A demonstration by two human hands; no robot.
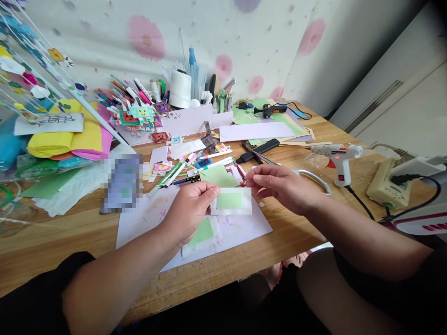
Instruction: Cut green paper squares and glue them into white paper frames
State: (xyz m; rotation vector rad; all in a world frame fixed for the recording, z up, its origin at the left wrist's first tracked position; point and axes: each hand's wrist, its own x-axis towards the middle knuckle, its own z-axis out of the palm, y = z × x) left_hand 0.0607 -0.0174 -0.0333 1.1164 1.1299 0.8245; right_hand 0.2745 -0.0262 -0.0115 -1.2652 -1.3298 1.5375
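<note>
My left hand pinches the left end of a small white rectangular card with a green paper centre between thumb and fingers, holding it above the table. At the card's right edge is my right hand, its fingers loosely bent and apart; whether a fingertip touches the card I cannot tell. A similar green-and-white piece lies on a stained white sheet, partly behind my left hand. Behind the held card is a plain green paper.
A white glue gun with a red light stands at the right beside a power strip. White-handled scissors, a black tool, scattered markers and paper scraps lie behind my hands. A pixelated patch hides something at left.
</note>
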